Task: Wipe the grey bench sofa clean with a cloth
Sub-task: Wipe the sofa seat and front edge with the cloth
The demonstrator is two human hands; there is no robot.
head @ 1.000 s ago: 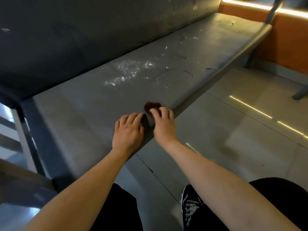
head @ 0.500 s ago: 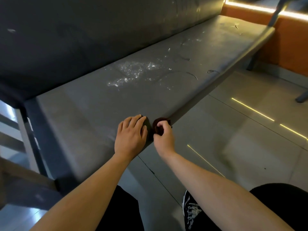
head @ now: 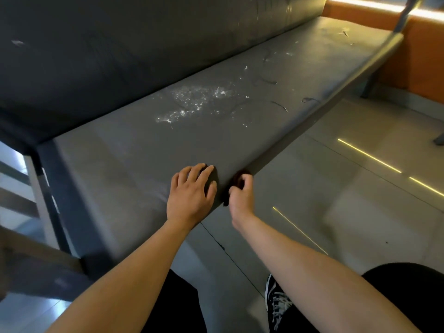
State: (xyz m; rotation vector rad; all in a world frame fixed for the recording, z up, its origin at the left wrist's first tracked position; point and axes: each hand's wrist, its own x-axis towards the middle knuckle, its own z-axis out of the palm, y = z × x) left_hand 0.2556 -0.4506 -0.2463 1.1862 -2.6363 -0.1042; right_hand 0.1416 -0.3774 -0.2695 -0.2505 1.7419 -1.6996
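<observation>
The left hand [head: 191,195] lies flat; the right hand [head: 241,197] grips the cloth [head: 237,177].

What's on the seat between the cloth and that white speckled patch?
Only bare grey seat, in the head view. The cloth, gripped by the right hand, is at the front edge; the white patch lies farther back.

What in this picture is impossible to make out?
Head view only.
- Cloth: mostly hidden by the right hand gripping it; shape unclear.
- White specks on the sofa: too small to tell crumbs from droplets.
- Backrest top: cut off by the upper edge.
- Shoe: partly hidden by the right forearm.
</observation>
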